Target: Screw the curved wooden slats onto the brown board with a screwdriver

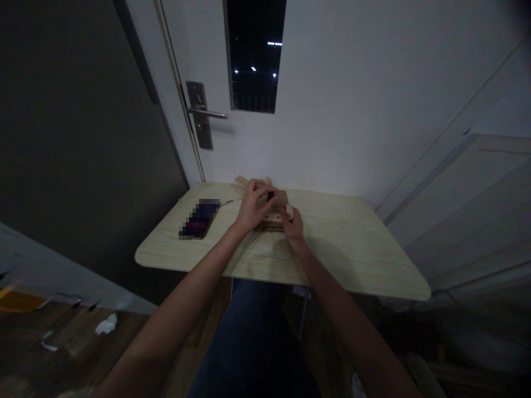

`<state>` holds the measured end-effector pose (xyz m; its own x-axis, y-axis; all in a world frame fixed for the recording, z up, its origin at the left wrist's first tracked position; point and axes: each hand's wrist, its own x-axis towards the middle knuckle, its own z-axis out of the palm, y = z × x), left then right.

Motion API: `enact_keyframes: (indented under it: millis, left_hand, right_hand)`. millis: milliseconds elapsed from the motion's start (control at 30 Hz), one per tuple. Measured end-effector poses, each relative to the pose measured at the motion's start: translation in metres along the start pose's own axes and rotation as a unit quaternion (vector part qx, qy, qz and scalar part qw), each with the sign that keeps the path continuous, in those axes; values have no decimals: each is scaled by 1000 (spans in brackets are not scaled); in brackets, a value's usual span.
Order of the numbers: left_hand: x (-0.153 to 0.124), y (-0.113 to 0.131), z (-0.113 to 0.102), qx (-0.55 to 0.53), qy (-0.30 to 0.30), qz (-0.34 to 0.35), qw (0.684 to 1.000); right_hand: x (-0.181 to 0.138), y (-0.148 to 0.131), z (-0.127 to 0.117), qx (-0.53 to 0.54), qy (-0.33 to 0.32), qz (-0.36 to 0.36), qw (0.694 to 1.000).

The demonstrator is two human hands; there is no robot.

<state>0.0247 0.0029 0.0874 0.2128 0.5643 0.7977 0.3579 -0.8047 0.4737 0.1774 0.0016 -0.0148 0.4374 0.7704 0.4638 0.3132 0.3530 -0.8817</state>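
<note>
A small wooden assembly (272,225) of stacked flat pieces with small dark holes sits near the middle of the table, partly hidden by my hands. My left hand (252,209) curves over its left side. Its thumb and fingers close around a small black piece (271,195), whose kind I cannot make out. Behind that, a darker wooden block (282,197) shows. At the assembly's right edge, my right hand (293,224) is closed, with a small pale wooden piece (289,211) between thumb and fingers.
Pale wooden strips (240,183) lie behind my left hand. To the left are a phone (201,218) with a blurred screen and a thin metal tool (227,203). The light wood table (352,249) stands against a white door with a lever handle (209,114).
</note>
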Motion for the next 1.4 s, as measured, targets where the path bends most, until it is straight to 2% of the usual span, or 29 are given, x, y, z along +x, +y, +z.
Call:
enact_keyframes:
  millis: [100,433,833,1200,1400]
  left_hand:
    - [2,-1,1,-12,2,-27,1000]
    - [1,0,-2,-50,-19,-38,998]
    - [7,5,-2,44,-10,2,999]
    - [2,1,-5,0,-29,7,1000]
    - [4,2,-1,23,5,6,1000]
  right_hand:
    - [0,0,0,0,0,1,1000]
    - [0,2,-1,-1,0,-11,1000]
    - [-1,-7,-1,-5,4,3,1000]
    - [1,2,-1,3,1,-4,1000]
    - [2,7,1,5,3,-4,1000]
